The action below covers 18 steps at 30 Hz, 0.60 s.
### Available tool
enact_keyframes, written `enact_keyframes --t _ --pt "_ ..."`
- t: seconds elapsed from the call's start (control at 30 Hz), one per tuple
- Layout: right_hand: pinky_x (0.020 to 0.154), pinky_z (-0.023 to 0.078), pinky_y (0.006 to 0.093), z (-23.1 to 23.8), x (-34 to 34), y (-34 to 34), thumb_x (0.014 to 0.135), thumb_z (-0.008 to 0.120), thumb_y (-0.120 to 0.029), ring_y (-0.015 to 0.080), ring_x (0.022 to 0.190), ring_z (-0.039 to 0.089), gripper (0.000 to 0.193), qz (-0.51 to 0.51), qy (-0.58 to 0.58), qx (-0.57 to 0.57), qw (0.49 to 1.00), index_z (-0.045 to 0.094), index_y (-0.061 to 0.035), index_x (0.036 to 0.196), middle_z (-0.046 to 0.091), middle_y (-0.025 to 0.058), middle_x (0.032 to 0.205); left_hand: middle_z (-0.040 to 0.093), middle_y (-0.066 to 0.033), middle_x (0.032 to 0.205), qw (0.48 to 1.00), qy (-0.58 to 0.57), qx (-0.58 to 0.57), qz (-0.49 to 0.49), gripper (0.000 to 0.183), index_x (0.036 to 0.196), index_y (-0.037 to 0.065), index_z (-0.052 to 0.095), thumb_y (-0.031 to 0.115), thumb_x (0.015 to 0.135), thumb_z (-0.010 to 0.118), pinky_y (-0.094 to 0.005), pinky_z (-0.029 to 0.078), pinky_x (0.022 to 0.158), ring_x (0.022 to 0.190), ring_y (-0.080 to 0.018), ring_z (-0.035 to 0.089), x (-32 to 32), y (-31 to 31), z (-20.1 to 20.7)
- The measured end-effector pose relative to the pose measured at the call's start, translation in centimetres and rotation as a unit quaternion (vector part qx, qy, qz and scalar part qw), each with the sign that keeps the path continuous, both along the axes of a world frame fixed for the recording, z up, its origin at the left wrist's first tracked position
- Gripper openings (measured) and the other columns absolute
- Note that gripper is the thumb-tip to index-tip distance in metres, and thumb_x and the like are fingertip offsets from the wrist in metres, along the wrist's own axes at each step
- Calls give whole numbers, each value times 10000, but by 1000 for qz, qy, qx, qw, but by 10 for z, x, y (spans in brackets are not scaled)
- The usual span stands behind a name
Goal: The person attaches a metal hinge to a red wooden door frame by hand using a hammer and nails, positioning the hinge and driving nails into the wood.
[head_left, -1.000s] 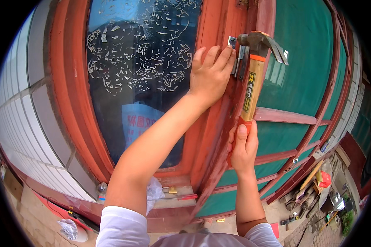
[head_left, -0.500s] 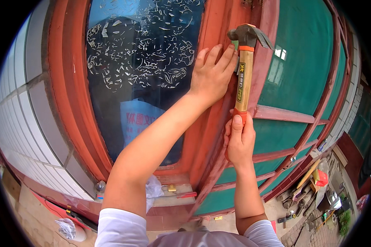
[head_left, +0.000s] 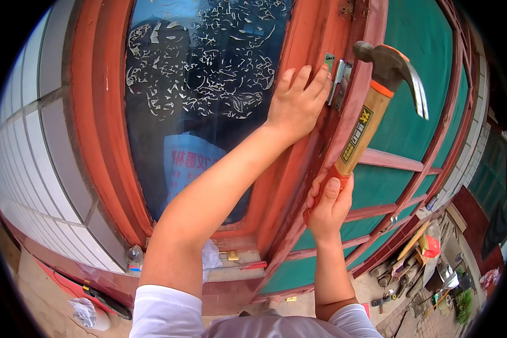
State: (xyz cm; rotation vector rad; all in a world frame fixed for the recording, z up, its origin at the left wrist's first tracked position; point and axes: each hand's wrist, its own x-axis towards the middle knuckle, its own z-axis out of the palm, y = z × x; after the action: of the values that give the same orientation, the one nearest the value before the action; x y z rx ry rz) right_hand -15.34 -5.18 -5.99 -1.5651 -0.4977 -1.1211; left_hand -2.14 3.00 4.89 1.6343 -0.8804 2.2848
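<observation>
A hammer (head_left: pixel 369 124) leans back to the right of a metal hinge (head_left: pixel 339 81), its head well apart from the fingertips it nearly covered half a second ago; the shift leaves the hinge exposed, and the tool appears to be between contacts. The right hand (head_left: pixel 329 211) is closed around the orange grip. The left hand (head_left: pixel 298 107) lies with fingers outstretched and slightly parted, tips against the hinge's left leaf at the right edge of an orange-red window frame (head_left: pixel 307 45); whether they pin a fastener cannot be told. A green-paneled door (head_left: pixel 414 107) stands alongside. Below, a brass padlock (head_left: pixel 229 256) sits near the right end of the window ledge (head_left: pixel 239 274), beside a plastic bag (head_left: pixel 210 256). White tiles (head_left: pixel 45 152) line the wall at left; stacked wood (head_left: pixel 417 270) lies on the ground at lower right.
</observation>
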Motion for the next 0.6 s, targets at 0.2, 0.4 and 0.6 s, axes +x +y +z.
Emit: enact_keyframes --t 0.2,0.4,0.6 --pt "454 374 237 15 2 -4 1033 448 -288 70 500 471 317 -33 82 -3 996 507 11 1119 504 0 614 566 -49 1294 1000 -17 -3 26 443 1198 55 623 122 762 582 -417 362 993 1143 -252 515 -3 2 8" --pt "428 355 214 4 11 -8 1052 390 -363 61 490 412 352 -63 -27 -3 998 477 -33 1136 461 10 677 569 -68 1302 998 -26 30 39 407 1159 44 643 135 766 585 -419 378 994 1154 -268 516 -8 0 9" --pt "408 369 245 3 2 -2 1033 453 -312 84 454 466 313 -10 -10 37 999 512 -11 1093 508 22 595 571 -74 1303 996 -21 47 72 400 1163 40 642 132 780 578 -411 380 994 1162 -268 515 -6 9 11"
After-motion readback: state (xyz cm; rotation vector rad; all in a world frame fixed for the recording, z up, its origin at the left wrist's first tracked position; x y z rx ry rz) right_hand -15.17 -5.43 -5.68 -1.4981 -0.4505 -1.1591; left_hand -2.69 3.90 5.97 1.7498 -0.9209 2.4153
